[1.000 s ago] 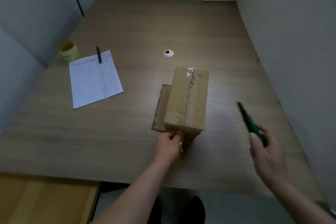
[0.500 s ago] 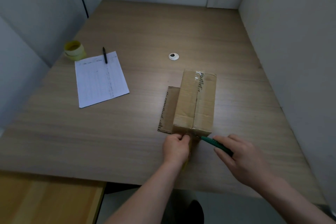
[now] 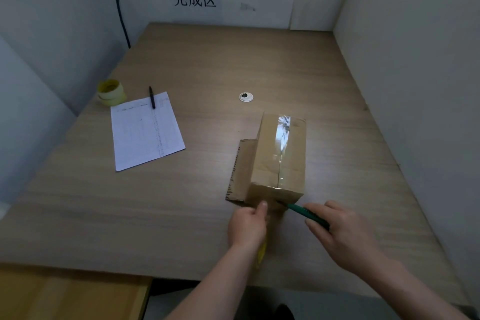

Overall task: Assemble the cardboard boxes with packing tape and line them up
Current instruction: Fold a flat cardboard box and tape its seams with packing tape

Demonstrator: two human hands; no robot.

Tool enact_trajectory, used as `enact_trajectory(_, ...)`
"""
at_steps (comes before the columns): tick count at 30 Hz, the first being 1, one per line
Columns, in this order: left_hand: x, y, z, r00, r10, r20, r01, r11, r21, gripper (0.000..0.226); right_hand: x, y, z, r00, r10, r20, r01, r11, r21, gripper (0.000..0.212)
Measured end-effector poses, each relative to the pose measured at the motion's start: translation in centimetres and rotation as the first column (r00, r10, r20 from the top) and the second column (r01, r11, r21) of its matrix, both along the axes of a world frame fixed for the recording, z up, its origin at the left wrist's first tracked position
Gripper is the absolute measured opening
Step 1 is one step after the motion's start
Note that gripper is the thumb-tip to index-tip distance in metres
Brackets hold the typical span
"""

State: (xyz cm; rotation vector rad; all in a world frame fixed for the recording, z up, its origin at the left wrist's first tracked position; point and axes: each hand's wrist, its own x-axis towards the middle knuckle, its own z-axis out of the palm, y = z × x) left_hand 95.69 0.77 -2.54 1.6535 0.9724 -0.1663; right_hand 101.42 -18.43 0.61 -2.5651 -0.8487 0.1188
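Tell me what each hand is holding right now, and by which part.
The right hand holds a green cutter by its handle, tip at the box. The left hand pinches something at the box's near end, probably tape; the grip point is hidden.

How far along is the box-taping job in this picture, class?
Done: clear tape runs along the top seam of the cardboard box. In hand: the left hand grips the tape at the near end while the right hand brings a green cutter to it. Left: cutting the tape; one flap lies flat beside the box; no other boxes are visible.
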Motion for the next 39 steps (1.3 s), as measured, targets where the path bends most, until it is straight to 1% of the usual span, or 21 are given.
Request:
enact_trajectory(3, -0.5, 0.2, 0.1, 1.000, -0.002, 0.012, 0.003, 0.999, -0.046, 0.027, 0.0, -2.0, -0.9, 0.998, -0.044, -0.038, 0.045, 0.998, 0.033, 0.022)
enact_trajectory(6, -0.7, 0.3, 0.1, 1.000, 0.020, 0.023, -0.018, 0.994, -0.105, 0.017, -0.3, -5.1, -2.9, 0.976, -0.217, -0.031, 0.217, 0.976, -0.018, 0.025)
enact_trajectory(8, -1.0, 0.1, 0.0, 0.999, 0.032, 0.034, -0.025, 0.986, -0.168, 0.011, -0.2, -7.3, -4.7, 0.930, -0.368, -0.024, 0.364, 0.926, -0.102, 0.032)
enact_trajectory(10, -1.4, 0.0, 0.3, 0.998, 0.007, 0.056, 0.005, 0.977, -0.214, 0.012, 0.1, -9.0, -6.4, 0.875, -0.480, -0.061, 0.461, 0.865, -0.198, 0.039)
enact_trajectory(14, -1.9, -0.7, 0.9, 0.986, -0.084, 0.146, 0.115, 0.969, -0.217, 0.019, 0.9, -9.9, -8.3, 0.775, -0.609, -0.171, 0.512, 0.763, -0.395, 0.047)
enact_trajectory(16, -1.9, -1.3, 1.5, 0.978, -0.082, 0.191, 0.131, 0.957, -0.259, 0.020, 0.9, -8.8, -8.1, 0.736, -0.667, -0.115, 0.548, 0.687, -0.478, 0.054)
enact_trajectory(17, -1.9, -1.7, 1.7, 0.973, -0.075, 0.218, 0.136, 0.950, -0.282, 0.021, 0.6, -7.7, -7.3, 0.724, -0.680, -0.115, 0.581, 0.692, -0.429, 0.059)
enact_trajectory(18, -1.8, -1.9, 1.8, 0.970, -0.075, 0.232, 0.144, 0.944, -0.295, 0.022, -0.1, -6.1, -6.0, 0.723, -0.666, -0.182, 0.602, 0.737, -0.308, 0.063)
enact_trajectory(19, -1.7, -2.1, 2.0, 0.966, -0.084, 0.246, 0.161, 0.937, -0.310, 0.023, -0.9, -4.2, -4.4, 0.731, -0.602, -0.322, 0.601, 0.791, -0.113, 0.063)
enact_trajectory(20, -1.7, -2.3, 2.2, 0.960, -0.110, 0.259, 0.192, 0.930, -0.314, 0.024, -1.8, -2.3, -2.7, 0.719, -0.481, -0.501, 0.594, 0.800, 0.084, 0.060)
enact_trajectory(21, -1.6, -2.5, 2.4, 0.949, -0.141, 0.281, 0.227, 0.926, -0.301, 0.025, -2.7, -0.5, -1.1, 0.666, -0.319, -0.674, 0.588, 0.780, 0.213, 0.056)
enact_trajectory(22, -1.6, -2.7, 2.5, 0.936, -0.170, 0.308, 0.260, 0.924, -0.280, 0.025, -3.3, 1.0, -0.1, 0.590, -0.173, -0.789, 0.588, 0.761, 0.273, 0.051)
enact_trajectory(23, -1.6, -2.9, 2.8, 0.925, -0.185, 0.333, 0.282, 0.920, -0.272, 0.025, -3.7, 2.0, 0.4, 0.535, -0.094, -0.840, 0.601, 0.741, 0.300, 0.046)
enact_trajectory(24, -1.5, -3.1, 3.0, 0.917, -0.184, 0.354, 0.291, 0.915, -0.280, 0.025, -3.9, 2.7, 0.5, 0.520, -0.066, -0.852, 0.621, 0.715, 0.323, 0.042)
enact_trajectory(28, -1.4, -3.6, 3.4, 0.906, -0.170, 0.387, 0.293, 0.912, -0.286, 0.026, -3.3, 3.4, 1.3, 0.569, -0.069, -0.819, 0.659, 0.634, 0.405, 0.032)
enact_trajectory(31, -1.4, -4.1, 3.2, 0.880, -0.227, 0.418, 0.312, 0.939, -0.147, 0.031, -2.7, 3.4, 2.3, 0.601, -0.058, -0.798, 0.642, 0.629, 0.438, 0.024)
enact_trajectory(33, -1.5, -4.2, 2.9, 0.832, -0.378, 0.407, 0.360, 0.925, 0.124, 0.030, -2.3, 3.2, 2.7, 0.609, -0.039, -0.792, 0.632, 0.627, 0.455, 0.016)
enact_trajectory(34, -1.5, -4.0, 2.8, 0.798, -0.472, 0.376, 0.377, 0.876, 0.299, 0.027, -2.2, 3.1, 2.8, 0.611, -0.035, -0.790, 0.628, 0.629, 0.458, 0.012)
enact_trajectory(36, -1.5, -3.6, 2.5, 0.729, -0.627, 0.274, 0.374, 0.701, 0.607, 0.030, -2.0, 2.7, 2.7, 0.601, -0.032, -0.798, 0.638, 0.621, 0.456, 0.008)
enact_trajectory(37, -1.4, -3.6, 2.5, 0.698, -0.678, 0.230, 0.352, 0.605, 0.714, 0.036, -1.9, 2.5, 2.6, 0.595, -0.037, -0.803, 0.651, 0.608, 0.454, 0.007)
enact_trajectory(39, -1.0, -3.3, 3.1, 0.670, -0.727, 0.150, 0.300, 0.450, 0.841, 0.047, -1.5, 2.1, 2.6, 0.609, -0.066, -0.791, 0.654, 0.605, 0.454, 0.007)
